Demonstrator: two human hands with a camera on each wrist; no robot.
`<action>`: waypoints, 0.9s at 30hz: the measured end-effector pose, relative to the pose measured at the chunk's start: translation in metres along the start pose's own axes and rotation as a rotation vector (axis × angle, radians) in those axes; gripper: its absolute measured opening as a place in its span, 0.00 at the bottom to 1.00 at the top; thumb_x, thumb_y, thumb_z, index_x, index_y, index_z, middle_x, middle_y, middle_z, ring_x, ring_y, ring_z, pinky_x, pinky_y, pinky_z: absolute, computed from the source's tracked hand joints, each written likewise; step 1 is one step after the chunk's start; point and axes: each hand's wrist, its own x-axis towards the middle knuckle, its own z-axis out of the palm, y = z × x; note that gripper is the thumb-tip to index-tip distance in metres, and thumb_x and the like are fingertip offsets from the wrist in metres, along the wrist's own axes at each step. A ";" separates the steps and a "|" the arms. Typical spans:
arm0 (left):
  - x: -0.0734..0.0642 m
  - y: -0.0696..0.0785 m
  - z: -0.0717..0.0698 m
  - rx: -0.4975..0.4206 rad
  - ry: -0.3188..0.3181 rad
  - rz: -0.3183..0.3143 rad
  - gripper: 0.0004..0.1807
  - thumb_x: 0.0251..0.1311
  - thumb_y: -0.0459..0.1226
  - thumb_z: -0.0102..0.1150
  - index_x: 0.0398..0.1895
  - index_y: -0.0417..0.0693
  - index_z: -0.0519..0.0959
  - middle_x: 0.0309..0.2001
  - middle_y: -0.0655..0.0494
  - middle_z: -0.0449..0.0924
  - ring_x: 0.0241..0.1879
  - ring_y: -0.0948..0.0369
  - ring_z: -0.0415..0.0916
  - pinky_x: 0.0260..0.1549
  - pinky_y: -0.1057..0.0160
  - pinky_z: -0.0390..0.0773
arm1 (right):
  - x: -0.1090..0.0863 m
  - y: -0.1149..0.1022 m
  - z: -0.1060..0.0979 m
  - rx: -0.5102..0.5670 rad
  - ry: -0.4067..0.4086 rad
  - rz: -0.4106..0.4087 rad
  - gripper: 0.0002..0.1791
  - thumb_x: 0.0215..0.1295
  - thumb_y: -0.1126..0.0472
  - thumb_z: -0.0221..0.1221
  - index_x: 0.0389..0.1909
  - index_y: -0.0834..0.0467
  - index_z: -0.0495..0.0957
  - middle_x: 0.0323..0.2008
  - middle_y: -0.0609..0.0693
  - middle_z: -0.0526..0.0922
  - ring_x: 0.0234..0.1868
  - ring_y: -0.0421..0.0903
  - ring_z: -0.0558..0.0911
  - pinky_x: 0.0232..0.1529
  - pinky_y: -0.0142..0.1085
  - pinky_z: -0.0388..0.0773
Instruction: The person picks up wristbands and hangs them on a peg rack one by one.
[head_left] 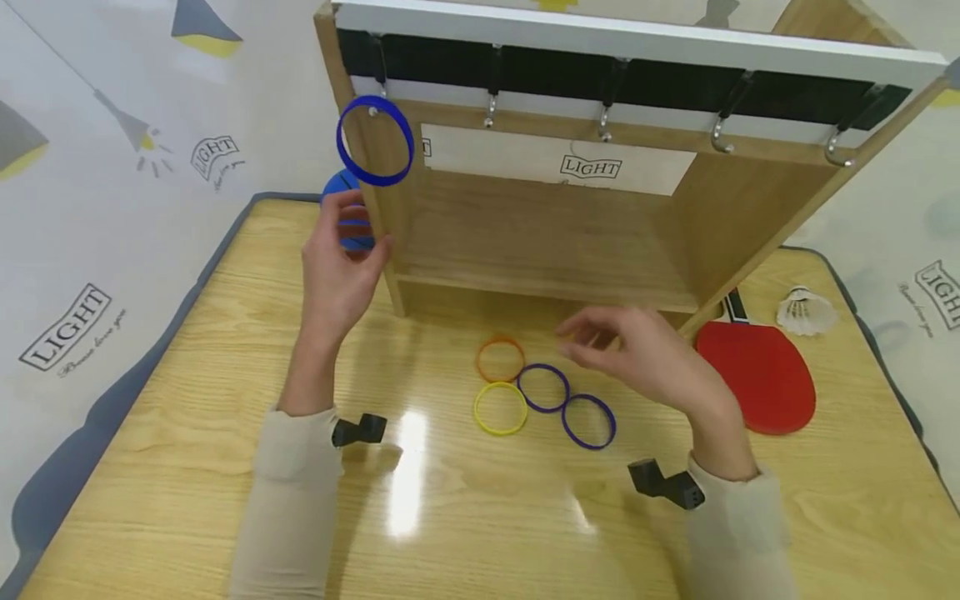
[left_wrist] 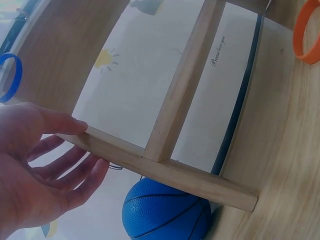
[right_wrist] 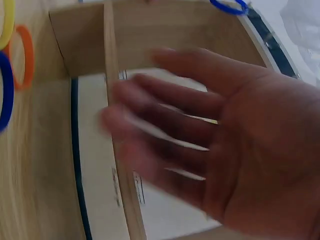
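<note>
Your left hand (head_left: 337,271) grips the wooden rack (head_left: 540,229), probably to steady it, while your right hand (head_left: 652,354), fingers loosely apart, holds nothing.

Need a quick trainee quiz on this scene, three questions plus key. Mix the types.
1. In the head view, how many rings lie on the table?
2. True or false: the right hand holds a ring.
3. Fill in: the left hand grips the ____.

Key:
1. Four: an orange ring, a yellow ring and two blue rings.
2. False; it holds nothing.
3. rack
</note>
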 end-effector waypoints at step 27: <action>0.011 -0.036 0.005 0.017 0.033 0.037 0.26 0.57 0.30 0.66 0.59 0.43 0.70 0.50 0.50 0.79 0.42 0.57 0.78 0.34 0.66 0.78 | -0.014 0.054 0.012 -0.144 -0.254 0.156 0.04 0.55 0.66 0.66 0.28 0.56 0.80 0.27 0.44 0.79 0.32 0.43 0.76 0.34 0.38 0.74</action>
